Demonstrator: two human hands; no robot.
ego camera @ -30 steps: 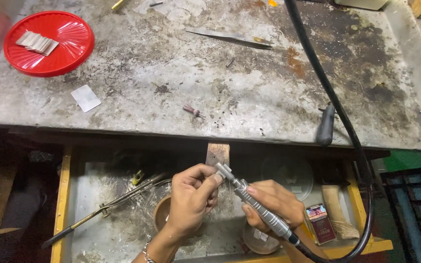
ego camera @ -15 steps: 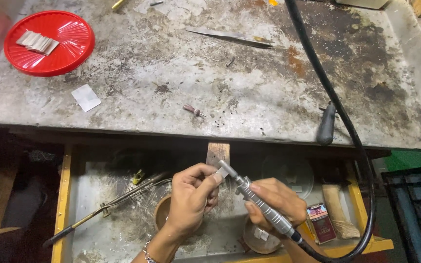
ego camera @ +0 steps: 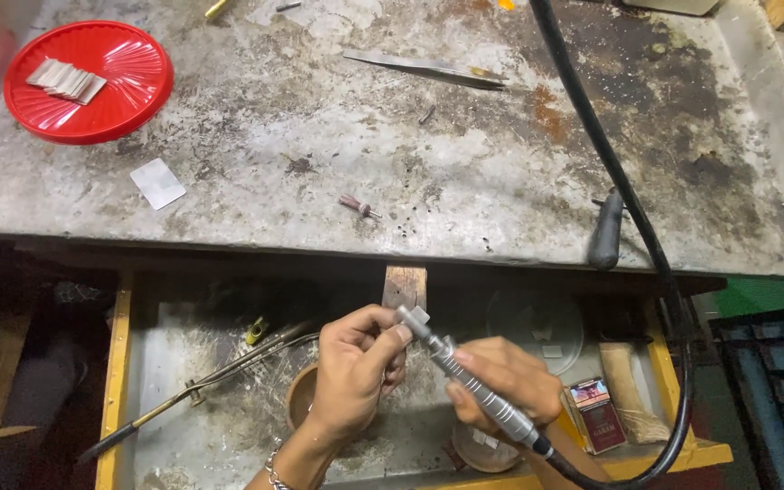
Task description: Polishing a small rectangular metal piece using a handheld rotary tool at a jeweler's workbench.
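1. The rotary handpiece (ego camera: 469,381) lies slantwise in the right hand (ego camera: 505,386), whose fingers are clamped round its ribbed metal barrel, over the open drawer (ego camera: 229,426) below the table (ego camera: 410,163).
2. The left hand (ego camera: 356,367) pinches together at the handpiece's tip.
3. A black hose (ego camera: 610,181) runs from its rear end.

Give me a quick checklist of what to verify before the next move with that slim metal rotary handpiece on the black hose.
1. Right hand grips the slim metal rotary handpiece: ok.
2. Left hand fingers meet the handpiece tip: ok.
3. Small piece at the tip seated firmly: cannot tell.
4. Black flexible hose runs free across the worn metal bench top: ok.
5. Hands work above the open drawer: ok.
6. Tool spinning: cannot tell.
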